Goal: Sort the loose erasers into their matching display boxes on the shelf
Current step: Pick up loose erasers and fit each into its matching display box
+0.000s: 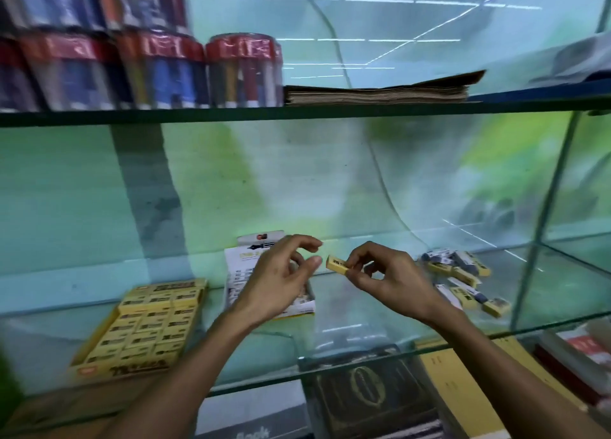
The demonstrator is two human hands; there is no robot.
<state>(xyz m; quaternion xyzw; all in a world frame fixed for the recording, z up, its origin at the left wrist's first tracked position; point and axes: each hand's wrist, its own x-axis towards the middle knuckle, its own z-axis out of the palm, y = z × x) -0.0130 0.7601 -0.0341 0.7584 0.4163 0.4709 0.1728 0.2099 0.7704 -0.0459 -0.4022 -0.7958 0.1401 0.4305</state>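
My right hand (390, 278) pinches a yellow eraser (337, 264) by one end, above the middle of the glass shelf (363, 306). My left hand (281, 276) hovers just left of it, fingers loosely curled, holding nothing. A yellow display box (139, 326) filled with rows of yellow erasers sits at the shelf's left. Behind my left hand stands a white display box (238, 273), partly hidden. A loose pile of yellow and white erasers (459, 273) lies at the right.
Clear tubs of pens (244, 71) and a stack of brown paper (377, 91) stand on the upper shelf. Books and a dark patterned box (363, 392) lie under the glass. A glass side wall (545, 207) closes the shelf on the right.
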